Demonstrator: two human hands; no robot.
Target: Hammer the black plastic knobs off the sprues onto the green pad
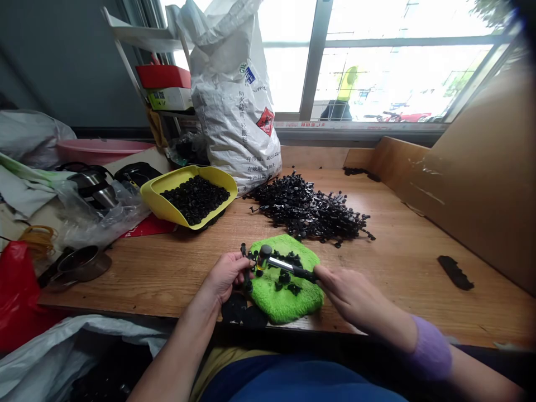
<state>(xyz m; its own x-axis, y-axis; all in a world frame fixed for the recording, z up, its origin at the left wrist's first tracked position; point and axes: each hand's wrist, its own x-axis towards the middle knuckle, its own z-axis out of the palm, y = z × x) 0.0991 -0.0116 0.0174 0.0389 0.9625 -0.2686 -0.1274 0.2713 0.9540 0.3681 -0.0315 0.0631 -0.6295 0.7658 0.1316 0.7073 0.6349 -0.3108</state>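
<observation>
My right hand (337, 287) grips the dark handle of a small mallet (288, 266), held nearly level above a green cloth (288, 310). The mallet's black head (264, 255) is close to my left hand (228, 274). Between the fingers of that hand is a black molded piece (247, 268) with round knobs, its exact kind unclear. Several small black parts (287, 279) lie loose on the cloth. Black round flat pieces (243, 312) rest at the table edge beneath my left hand.
Beyond the cloth is a large pile of black parts (310, 206). A yellow scoop-shaped tray (151, 192) full of small black pieces stands left, before a tall white sack (234, 100). A metal pot (86, 263) sits far left; cardboard (473, 167) walls the right side.
</observation>
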